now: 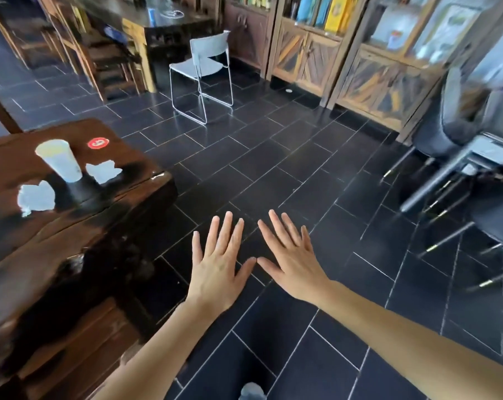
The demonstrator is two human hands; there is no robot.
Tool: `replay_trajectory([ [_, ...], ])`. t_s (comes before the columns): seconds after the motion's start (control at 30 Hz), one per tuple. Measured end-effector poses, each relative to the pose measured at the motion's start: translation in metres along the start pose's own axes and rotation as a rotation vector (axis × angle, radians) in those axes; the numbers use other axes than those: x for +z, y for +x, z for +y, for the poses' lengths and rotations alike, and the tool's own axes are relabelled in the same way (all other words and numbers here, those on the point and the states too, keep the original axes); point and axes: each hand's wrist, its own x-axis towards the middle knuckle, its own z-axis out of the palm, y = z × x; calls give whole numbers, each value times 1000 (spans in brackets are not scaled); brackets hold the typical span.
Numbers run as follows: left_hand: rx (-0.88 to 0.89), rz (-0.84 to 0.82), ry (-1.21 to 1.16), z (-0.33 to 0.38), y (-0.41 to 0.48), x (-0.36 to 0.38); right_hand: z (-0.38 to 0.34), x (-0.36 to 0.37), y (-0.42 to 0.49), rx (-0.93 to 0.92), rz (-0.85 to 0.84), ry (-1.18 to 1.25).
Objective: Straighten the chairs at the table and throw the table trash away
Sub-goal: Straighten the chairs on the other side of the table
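My left hand [220, 261] and my right hand [292, 255] are held out flat over the dark tiled floor, fingers spread, thumbs nearly touching, both holding nothing. To the left stands a dark wooden table [71, 232]. On it are a white paper cup [60, 159], two crumpled white paper scraps [36, 197] [103, 171] and a round red sticker [98, 143]. A grey chair with a thin metal frame [204, 67] stands alone on the floor far ahead, away from the table.
Dark office chairs [461, 145] crowd the right side. Wooden cabinets with glass doors [360, 62] line the back wall. Another dark table with wooden chairs [134, 30] stands at the back left. Open tiled floor [259, 157] lies between the table and the cabinets.
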Motion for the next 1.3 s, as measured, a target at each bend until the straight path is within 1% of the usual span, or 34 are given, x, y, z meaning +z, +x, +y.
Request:
replay_trajectory([
  [0.07, -9, -16, -3, 3, 15, 3, 19, -9, 10, -45, -24, -4],
  [0.13, -38, -28, 4, -1, 34, 6, 35, -15, 30, -78, -9, -2],
  [0.27, -67, -39, -17, -5, 90, 18, 60, -15, 92, -83, -2, 31],
  [0.43, -110, -29, -24, -22, 178, 41, 95, -1, 179, -167, -24, -70],
  [0.5, -125, -30, -14, -41, 224, 49, 118, -3, 226, -178, -22, -126],
  [0.57, -139, -26, -12, -63, 272, 54, 141, -6, 274, -151, -48, -164],
  [0.67, -142, -5, -8, -91, 344, 53, 165, -11, 344, -152, -80, -161],
  [0.8, -145, 1, -12, -124, 432, 45, 179, -22, 432, -155, -67, -137],
  [0.97, -175, -11, 4, -170, 515, 45, 189, -18, 538, -189, -63, -76],
  [1.07, -243, -10, 51, -211, 569, 50, 197, -11, 614, -228, -81, -83],
  [1.2, -330, 28, 77, -268, 657, 60, 214, -9, 737, -344, -84, -141],
  [1.3, -472, 38, 81, -309, 714, 64, 223, -14, 829, -404, -132, -141],
])
